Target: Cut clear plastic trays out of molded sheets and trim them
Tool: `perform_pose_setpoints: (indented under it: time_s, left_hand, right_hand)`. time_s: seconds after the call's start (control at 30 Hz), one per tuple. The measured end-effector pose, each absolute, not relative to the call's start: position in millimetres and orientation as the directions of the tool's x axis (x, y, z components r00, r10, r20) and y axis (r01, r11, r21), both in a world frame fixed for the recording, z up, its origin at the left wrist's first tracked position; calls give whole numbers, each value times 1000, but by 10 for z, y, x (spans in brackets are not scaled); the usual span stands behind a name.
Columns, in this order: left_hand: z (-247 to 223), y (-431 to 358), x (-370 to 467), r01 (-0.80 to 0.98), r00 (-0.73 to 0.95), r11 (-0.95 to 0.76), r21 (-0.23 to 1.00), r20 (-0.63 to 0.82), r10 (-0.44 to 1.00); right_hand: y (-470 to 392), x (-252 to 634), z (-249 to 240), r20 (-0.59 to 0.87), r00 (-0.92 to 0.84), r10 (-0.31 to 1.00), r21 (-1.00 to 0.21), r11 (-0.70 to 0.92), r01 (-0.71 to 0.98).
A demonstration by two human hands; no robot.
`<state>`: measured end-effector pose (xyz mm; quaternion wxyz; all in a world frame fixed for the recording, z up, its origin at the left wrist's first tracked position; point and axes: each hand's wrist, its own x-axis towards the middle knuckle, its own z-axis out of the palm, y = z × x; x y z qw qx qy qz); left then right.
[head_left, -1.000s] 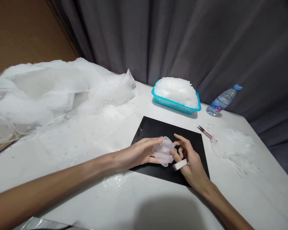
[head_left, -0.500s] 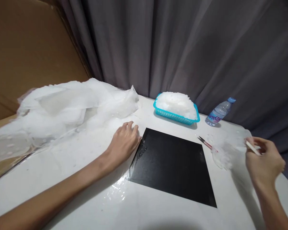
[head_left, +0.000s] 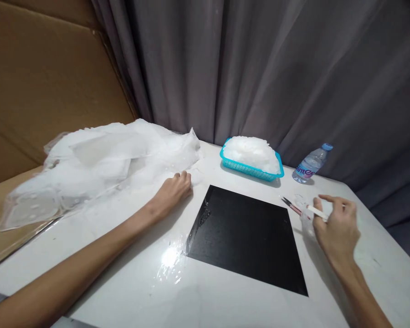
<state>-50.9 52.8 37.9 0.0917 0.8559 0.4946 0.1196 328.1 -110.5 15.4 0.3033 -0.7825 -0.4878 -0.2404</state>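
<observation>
My left hand [head_left: 178, 190] rests on the white table with its fingers curled under, close to the edge of a pile of thin white translucent sheets [head_left: 99, 155]. Anything beneath those fingertips is hidden. On the right, my right hand [head_left: 340, 230] grips a slim white stick-like tool [head_left: 317, 212], kind unclear, with the index finger stretched out. Just left of it lie small thread snips [head_left: 291, 206] with dark blades and reddish handles, beside crumpled clear film scraps [head_left: 306, 219]. Between my hands a flat black square board [head_left: 248, 239] lies on the table, clear film along its left edge.
A blue plastic basket [head_left: 251, 171] heaped with white, foam-like sheets [head_left: 251, 152] stands at the back. A water bottle [head_left: 310, 165] stands to its right. Large cardboard [head_left: 48, 86] rises at the left, and a grey curtain [head_left: 259, 68] hangs behind the table.
My right hand has moved left toward the snips, and the translucent film it held is no longer in it. My left hand has drawn slightly away from the board, its fingers more curled.
</observation>
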Motion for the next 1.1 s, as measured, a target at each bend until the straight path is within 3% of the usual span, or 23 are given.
perform_pose_setpoints:
  time_s: [0.23, 0.33, 0.47, 0.57, 0.73, 0.93, 1.1]
  left_hand:
    - [485, 273, -160, 572, 691, -507, 645, -46, 721]
    - [368, -43, 259, 463, 774, -498, 733, -61, 630]
    - [251, -289, 624, 332, 839, -525, 784, 9, 544]
    - [244, -190, 545, 187, 901, -651, 736, 135, 412]
    - [178, 90, 28, 171, 932, -802, 573, 170, 320]
    - [-6, -221, -64, 326, 902, -848, 419, 130, 411]
    - [-119, -668, 256, 551, 790, -790, 270, 135, 598]
  right_hand:
    - [-1044, 2834, -72, 621, 34, 783, -179, 100, 979]
    - [-1072, 2638, -95, 514, -47, 857, -282, 220, 934]
    - [-1126, 2481, -50, 316, 38, 948, -539, 146, 830]
    - [-1122, 2479, -39, 185, 107, 977, -646, 39, 762]
    - [-1047, 2602, -117, 166, 187, 968, -588, -55, 807]
    - [-887, 2664, -204, 194, 238, 952, -581, -84, 810]
    - [-742, 2706, -234, 198, 267, 943, -597, -100, 796]
